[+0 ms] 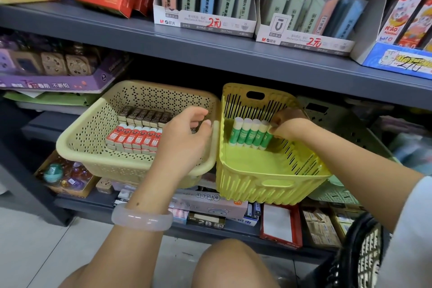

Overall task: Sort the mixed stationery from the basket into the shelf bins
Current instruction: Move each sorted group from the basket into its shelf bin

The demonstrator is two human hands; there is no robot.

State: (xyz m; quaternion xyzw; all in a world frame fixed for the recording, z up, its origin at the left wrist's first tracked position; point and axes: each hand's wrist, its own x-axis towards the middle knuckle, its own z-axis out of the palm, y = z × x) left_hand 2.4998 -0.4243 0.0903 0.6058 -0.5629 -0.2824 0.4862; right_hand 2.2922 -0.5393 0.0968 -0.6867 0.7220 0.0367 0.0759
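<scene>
While our right hand (pixel 284 127) pinches a glue stick (pixel 266 137) into the yellow bin (pixel 268 166), our left hand (pixel 187 140), loosely curled and empty, hovers at the eraser bin (pixel 81 142).

**One head-worn view, close in on the shelves**

We have a single camera, worn on the person's head, so no second view shares the scene. It looks forward and down from a low position in front of the shelving, near enough that the forearms and a bare knee (pixel 233 262) fill the bottom of the frame. The wide lens bows the grey shelf (pixel 210 51) edges, which run tilted, dropping toward the right. At the centre we see the beige basket (pixel 93 147) and the yellow basket (pixel 268 184) jutting past the front edge of their shelf. The left hand (pixel 187 138) and right hand (pixel 287 126) sit mid-frame. Floor tiles (pixel 35 252) show at the lower left.
</scene>
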